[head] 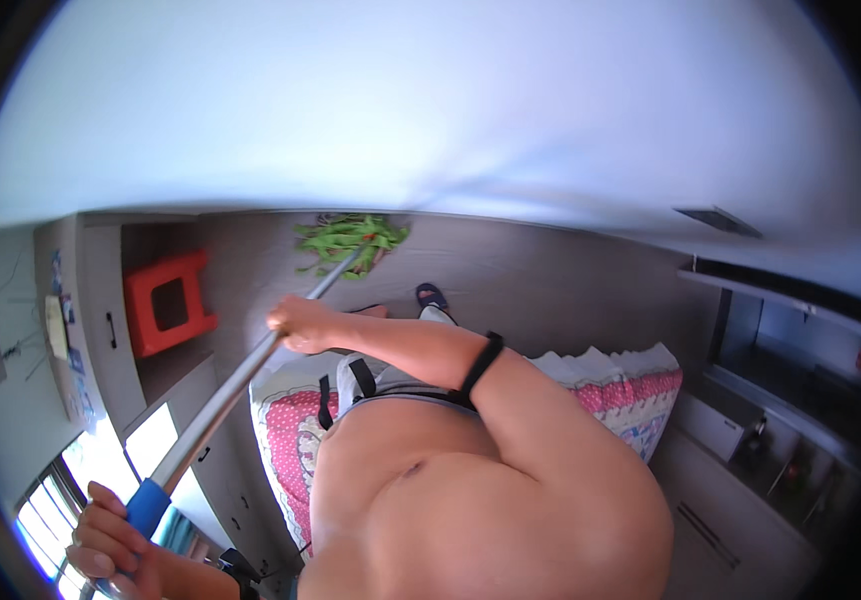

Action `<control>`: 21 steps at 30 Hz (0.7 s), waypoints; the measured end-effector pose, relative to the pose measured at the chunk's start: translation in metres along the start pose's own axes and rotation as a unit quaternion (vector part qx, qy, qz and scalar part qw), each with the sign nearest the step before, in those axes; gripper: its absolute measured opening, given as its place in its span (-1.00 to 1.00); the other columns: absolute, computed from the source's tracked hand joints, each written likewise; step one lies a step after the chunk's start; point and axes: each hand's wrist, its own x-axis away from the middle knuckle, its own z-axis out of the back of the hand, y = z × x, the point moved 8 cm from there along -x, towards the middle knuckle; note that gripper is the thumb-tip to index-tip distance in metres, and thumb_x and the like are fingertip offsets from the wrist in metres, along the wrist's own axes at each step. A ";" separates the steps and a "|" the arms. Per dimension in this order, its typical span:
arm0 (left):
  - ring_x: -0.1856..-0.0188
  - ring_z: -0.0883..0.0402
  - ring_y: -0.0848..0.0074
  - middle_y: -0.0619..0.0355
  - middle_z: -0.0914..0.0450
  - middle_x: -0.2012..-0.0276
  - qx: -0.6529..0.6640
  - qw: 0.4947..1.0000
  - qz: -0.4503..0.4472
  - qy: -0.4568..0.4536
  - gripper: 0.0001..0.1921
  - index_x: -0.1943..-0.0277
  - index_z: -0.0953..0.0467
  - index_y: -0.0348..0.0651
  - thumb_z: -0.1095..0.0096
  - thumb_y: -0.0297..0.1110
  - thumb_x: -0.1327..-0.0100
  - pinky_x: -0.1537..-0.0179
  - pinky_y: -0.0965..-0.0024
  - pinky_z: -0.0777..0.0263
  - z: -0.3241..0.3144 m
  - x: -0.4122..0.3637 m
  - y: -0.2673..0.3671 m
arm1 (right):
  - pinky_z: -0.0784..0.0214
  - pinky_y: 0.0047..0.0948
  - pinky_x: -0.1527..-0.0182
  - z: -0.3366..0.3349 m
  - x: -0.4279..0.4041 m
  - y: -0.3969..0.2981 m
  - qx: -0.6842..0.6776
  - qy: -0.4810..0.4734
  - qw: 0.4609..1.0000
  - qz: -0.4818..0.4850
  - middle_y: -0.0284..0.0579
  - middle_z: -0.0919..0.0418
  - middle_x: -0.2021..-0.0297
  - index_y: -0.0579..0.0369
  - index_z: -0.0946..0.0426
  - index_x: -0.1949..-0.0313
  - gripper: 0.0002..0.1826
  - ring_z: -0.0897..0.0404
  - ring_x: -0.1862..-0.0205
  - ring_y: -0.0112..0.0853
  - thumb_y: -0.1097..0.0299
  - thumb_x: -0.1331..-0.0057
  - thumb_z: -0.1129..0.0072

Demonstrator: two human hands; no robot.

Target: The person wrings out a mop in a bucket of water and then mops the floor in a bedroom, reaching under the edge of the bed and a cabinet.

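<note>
A mop's metal pole point(220, 401) slants from the lower left up toward the floor by the wall. Around the blue grip point(146, 508) at its upper end, my left hand point(111, 536) is closed. My right hand point(301, 324) clasps the pole farther down, with the arm crossing in front of my body. Green strips of the mop head point(351, 244) lie spread on the grey-brown floor point(550, 292), close to the foot of the wall. My sandalled foot point(430, 295) stands a little to the right of them.
An orange-red plastic stool point(171, 304) lies on its side in a cabinet's open recess at left. Behind me is a bed with a pink dotted cover point(288, 427). The white wall point(400, 112) rises ahead. A shelving unit point(775, 322) stands at right.
</note>
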 end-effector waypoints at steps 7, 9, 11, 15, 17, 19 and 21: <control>0.32 -0.64 0.36 0.12 -0.65 0.37 0.234 0.943 0.040 -0.234 -0.86 0.24 -0.58 -0.14 -0.30 -0.35 -0.15 0.06 0.05 -0.43 -0.236 -0.003 -0.091 | -0.36 -0.01 0.24 0.162 0.280 0.102 0.107 0.223 0.936 -0.249 0.05 -0.54 0.49 0.08 -0.55 0.46 -0.88 -0.54 0.29 0.05 0.36 -0.07 -0.29; 0.12 -0.67 0.17 -0.02 -0.66 0.24 0.250 0.924 0.087 -0.276 -0.80 0.20 -0.62 -0.21 -0.29 -0.57 -0.07 -0.09 -0.09 -0.41 -0.315 0.014 -0.124 | -0.36 -0.03 0.19 0.196 0.377 0.146 0.204 0.359 0.856 -0.311 0.01 -0.57 0.37 0.06 -0.54 0.43 -0.84 -0.55 0.22 0.00 0.35 -0.03 -0.35; 0.04 -0.63 0.14 -0.05 -0.65 0.19 0.214 0.891 0.150 -0.372 -0.79 0.24 -0.61 -0.31 -0.22 -0.72 -0.03 -0.08 0.13 -0.43 -0.393 0.038 -0.148 | -0.38 -0.05 0.05 0.225 0.452 0.180 0.305 0.319 0.788 -0.429 0.00 -0.57 0.26 0.06 -0.55 0.32 -0.73 -0.54 0.10 -0.01 0.30 -0.01 -0.41; 0.02 -0.57 0.29 0.02 -0.63 0.20 0.207 0.859 0.167 -0.438 -0.85 0.29 -0.64 -0.26 -0.26 -0.64 -0.06 -0.09 0.29 -0.40 -0.493 0.087 -0.184 | -0.44 -0.12 -0.07 0.238 0.568 0.241 0.294 0.219 0.672 -0.643 -0.01 -0.48 -0.02 -0.05 -0.42 -0.12 -0.37 -0.51 -0.07 -0.03 0.20 -0.04 -0.44; -0.01 -0.56 0.32 0.06 -0.63 0.24 0.235 0.845 0.207 -0.434 -0.87 0.31 -0.65 -0.24 -0.24 -0.63 -0.08 -0.09 0.32 -0.39 -0.490 0.091 -0.182 | -0.45 -0.11 -0.06 0.233 0.572 0.247 0.284 0.199 0.697 -0.628 0.00 -0.48 -0.02 -0.07 -0.43 -0.13 -0.39 -0.51 -0.08 -0.03 0.16 -0.07 -0.40; 0.00 -0.56 0.30 0.03 -0.64 0.24 0.215 0.861 0.227 -0.402 -0.88 0.34 -0.64 -0.26 -0.21 -0.62 -0.06 -0.08 0.30 -0.39 -0.444 0.075 -0.182 | -0.45 -0.10 -0.05 0.202 0.531 0.238 0.289 0.188 0.747 -0.568 0.01 -0.49 0.00 -0.07 -0.48 -0.09 -0.44 -0.52 -0.06 -0.03 0.15 -0.08 -0.39; 0.02 -0.57 0.31 -0.01 -0.64 0.24 0.184 0.871 0.279 -0.361 -0.88 0.35 -0.64 -0.29 -0.21 -0.60 -0.02 -0.08 0.30 -0.40 -0.363 0.055 -0.185 | -0.45 -0.10 -0.03 0.178 0.454 0.220 0.243 0.186 0.794 -0.525 0.03 -0.53 0.06 -0.04 -0.58 0.05 -0.56 -0.54 -0.03 -0.03 0.14 -0.08 -0.38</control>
